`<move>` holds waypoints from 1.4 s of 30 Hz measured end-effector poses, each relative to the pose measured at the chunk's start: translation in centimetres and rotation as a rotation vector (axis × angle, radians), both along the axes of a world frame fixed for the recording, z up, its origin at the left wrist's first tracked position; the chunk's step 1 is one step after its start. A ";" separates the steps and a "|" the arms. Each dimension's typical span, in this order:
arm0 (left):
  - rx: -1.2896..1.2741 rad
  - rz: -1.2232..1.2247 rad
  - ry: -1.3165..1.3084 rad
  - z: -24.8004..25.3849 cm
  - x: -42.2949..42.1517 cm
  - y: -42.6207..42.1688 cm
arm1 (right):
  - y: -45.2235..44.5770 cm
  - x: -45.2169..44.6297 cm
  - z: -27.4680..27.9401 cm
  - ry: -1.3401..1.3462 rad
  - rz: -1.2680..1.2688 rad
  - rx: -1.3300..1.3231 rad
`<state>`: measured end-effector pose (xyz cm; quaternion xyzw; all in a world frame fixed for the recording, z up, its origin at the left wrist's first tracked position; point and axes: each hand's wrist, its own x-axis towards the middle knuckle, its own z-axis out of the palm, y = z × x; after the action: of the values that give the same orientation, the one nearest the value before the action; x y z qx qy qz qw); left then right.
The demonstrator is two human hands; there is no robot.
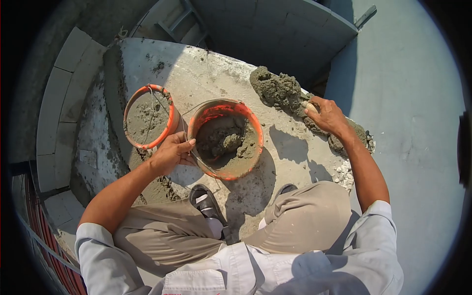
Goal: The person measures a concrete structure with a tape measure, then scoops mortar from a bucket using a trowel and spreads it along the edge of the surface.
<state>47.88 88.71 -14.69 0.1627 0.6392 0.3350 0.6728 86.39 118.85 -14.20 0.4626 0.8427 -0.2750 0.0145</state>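
Observation:
My left hand (172, 152) is closed on the left side of an orange bucket (254, 125), its thumb by the rim. Wet grey mortar (223, 140) lies in the bottom of that bucket, which tips a little toward me. To its left stands a second orange bucket (174, 115), nearly full of mortar. My right hand (327, 115) grips the pale handle of a trowel (310, 107); its blade cannot be made out against the mortar. Around and under this hand runs a lumpy ridge of mortar (278, 88) along the right edge of the slab.
The pale slab (206, 73) is splashed with mortar. Light blocks (59, 108) form a curved low wall at left. A smooth grey surface (408, 132) lies beyond the right edge, and a shaded drop at the top. My sandalled foot (209, 206) is near the bucket.

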 end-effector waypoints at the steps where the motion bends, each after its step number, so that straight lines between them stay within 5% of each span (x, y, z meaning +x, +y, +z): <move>1: -0.003 0.002 0.007 0.0 0.1 -0.1 | 0.2 -0.8 -1.1 -0.044 -0.034 0.052; 5: -0.002 0.017 -0.034 0.3 0.2 0.2 | -0.4 -3.3 -11.2 -0.020 0.062 0.334; 8: -0.005 0.006 -0.021 0.2 -0.1 0.4 | -2.1 -4.0 -9.3 -0.080 0.062 0.347; 14: 0.002 -0.044 0.017 -0.6 0.0 1.8 | -4.6 0.4 3.9 0.122 0.339 0.377; 17: 0.061 -0.175 0.070 0.5 1.9 4.1 | -6.3 -2.2 4.4 -0.036 0.550 0.393; 20: 0.135 -0.331 0.095 2.7 4.6 6.5 | -8.4 -6.6 -1.1 -0.270 0.659 0.379; 23: 0.149 -0.234 -0.011 2.2 4.6 6.8 | -7.8 -5.7 0.4 -0.276 0.843 0.256; 27: 0.136 -0.317 0.002 2.0 6.1 6.2 | -5.8 -4.2 0.7 0.029 0.800 0.560; 30: 0.158 -0.319 -0.004 1.6 6.5 5.8 | -5.2 -5.2 -1.5 -0.202 0.743 0.384; 36: 0.162 -0.167 0.004 1.3 5.8 3.9 | -8.7 -4.4 -6.6 -0.197 0.629 -0.313; 42: 0.126 -0.075 0.022 1.4 4.9 2.8 | -10.3 -4.0 -5.8 -0.074 0.554 -0.451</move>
<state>52.73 91.54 -13.26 0.2323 0.6177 0.3472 0.6662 82.37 108.58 -20.01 0.2115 0.8531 -0.4227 0.2209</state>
